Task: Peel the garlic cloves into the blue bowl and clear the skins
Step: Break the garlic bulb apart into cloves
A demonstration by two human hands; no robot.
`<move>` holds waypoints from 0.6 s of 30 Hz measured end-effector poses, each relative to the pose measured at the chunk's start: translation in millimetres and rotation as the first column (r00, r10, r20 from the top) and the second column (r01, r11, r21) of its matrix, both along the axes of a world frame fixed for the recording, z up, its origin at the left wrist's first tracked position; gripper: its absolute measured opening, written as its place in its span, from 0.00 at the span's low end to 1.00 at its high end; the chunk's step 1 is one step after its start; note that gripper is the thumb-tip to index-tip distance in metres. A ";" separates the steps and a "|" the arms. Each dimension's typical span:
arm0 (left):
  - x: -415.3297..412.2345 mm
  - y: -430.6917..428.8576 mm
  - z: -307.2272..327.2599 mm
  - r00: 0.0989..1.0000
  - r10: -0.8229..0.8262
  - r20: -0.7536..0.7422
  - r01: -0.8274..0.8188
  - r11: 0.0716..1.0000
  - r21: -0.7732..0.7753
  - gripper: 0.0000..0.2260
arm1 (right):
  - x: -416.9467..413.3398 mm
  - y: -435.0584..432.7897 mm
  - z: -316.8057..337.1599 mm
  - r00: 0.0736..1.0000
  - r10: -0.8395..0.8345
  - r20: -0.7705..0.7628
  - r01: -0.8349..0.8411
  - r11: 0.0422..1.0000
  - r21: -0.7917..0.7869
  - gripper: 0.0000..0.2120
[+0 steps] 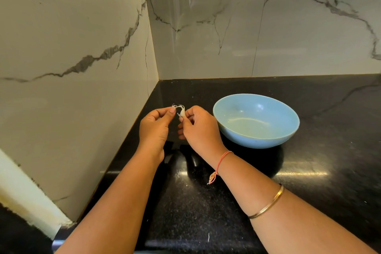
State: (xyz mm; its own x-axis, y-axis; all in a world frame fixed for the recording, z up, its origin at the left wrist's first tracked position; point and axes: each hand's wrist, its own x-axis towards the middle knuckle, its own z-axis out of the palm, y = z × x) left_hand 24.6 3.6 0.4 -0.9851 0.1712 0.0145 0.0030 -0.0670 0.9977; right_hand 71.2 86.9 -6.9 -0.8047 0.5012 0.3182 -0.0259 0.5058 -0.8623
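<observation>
Blue bowl [257,140]: stands upright on the counter just to the right of the hands, its pale inside facing up.
Garlic clove [182,112]: held up above the counter between the two hands, left of the bowl and apart from it.
Skin [176,106]: a thin white curl lifting off the top of the clove and arching over to the left fingertips.
Left hand [155,128]: fingers curled, thumb and forefinger pinching the loose end of the skin.
Right hand [199,128]: thumb and forefinger pinch the clove at its lower end, the other fingers tucked beneath.
Counter [206,202]: black speckled stone, glossy, with a small white fleck near the front edge.
Right forearm: a red thread [223,159] at the wrist, a gold bangle [268,204] further up.
Walls [82,37]: grey-veined marble, meeting in a corner behind the hands.
</observation>
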 end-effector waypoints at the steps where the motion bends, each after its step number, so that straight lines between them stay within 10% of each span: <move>1: -2.5 -0.4 -1.2 0.999 0.046 -0.021 -0.046 0.999 -0.023 0.01 | 1.2 -0.4 0.1 1.000 -0.004 0.018 0.004 1.000 0.006 0.03; 18: -13.7 3.4 -14.2 0.940 -0.255 -0.226 0.081 0.813 -0.577 0.09 | 12.8 8.6 17.9 0.893 -0.157 0.421 -0.030 0.913 0.406 0.10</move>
State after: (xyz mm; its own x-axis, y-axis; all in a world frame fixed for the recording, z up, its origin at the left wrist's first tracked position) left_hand 10.9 7.0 -13.8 -0.9076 0.3975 0.1354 0.3273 0.4677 0.8210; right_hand 84.0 95.5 10.9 -0.8768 0.4647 0.1232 0.3478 0.7901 -0.5048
